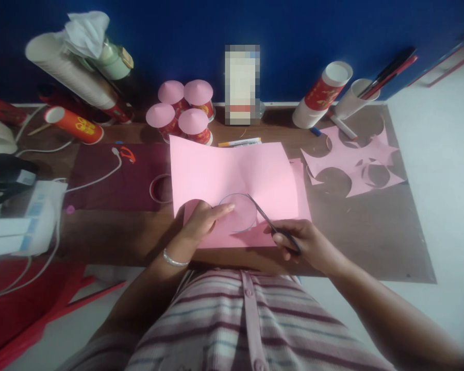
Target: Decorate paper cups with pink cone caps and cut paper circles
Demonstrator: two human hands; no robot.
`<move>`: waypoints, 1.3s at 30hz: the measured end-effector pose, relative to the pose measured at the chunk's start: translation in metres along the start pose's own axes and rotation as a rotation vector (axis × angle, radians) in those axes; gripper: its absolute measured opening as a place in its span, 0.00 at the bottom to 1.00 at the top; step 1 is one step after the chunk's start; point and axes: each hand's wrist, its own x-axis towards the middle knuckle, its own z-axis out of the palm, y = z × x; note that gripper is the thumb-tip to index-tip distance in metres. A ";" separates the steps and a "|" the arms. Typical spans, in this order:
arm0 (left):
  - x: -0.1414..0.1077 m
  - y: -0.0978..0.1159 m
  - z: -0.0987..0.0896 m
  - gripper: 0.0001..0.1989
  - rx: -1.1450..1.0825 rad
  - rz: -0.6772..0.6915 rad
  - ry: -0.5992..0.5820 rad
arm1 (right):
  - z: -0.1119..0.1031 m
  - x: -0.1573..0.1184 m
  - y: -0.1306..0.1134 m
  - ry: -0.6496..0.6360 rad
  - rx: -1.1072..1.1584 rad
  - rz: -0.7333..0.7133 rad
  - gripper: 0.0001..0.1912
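Note:
A sheet of pink paper [204, 170] is raised off the desk, with a circle drawn in dark line near its lower edge. My left hand [204, 219] grips the sheet there, thumb on top inside the circle and the other fingers hidden beneath. In my right hand [294, 238] is a pair of dark scissors [268, 219], its blades at the right side of the circle and its handles wrapped by my fingers. Part of the circle's right edge looks cut. More pink paper [268, 239] lies flat on the desk under the raised sheet.
Several paper cups with pink cone tops [193, 121] stand at the back. Pink offcuts [332, 149] lie right, near a stack of cups [327, 93] and a pen holder [353, 100]. A tape roll [152, 188], a white cable [100, 183] and an orange cup [75, 126] are left.

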 end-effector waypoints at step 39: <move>-0.012 0.030 0.008 0.29 -0.200 -0.020 0.155 | -0.003 -0.002 0.001 -0.016 -0.009 0.019 0.27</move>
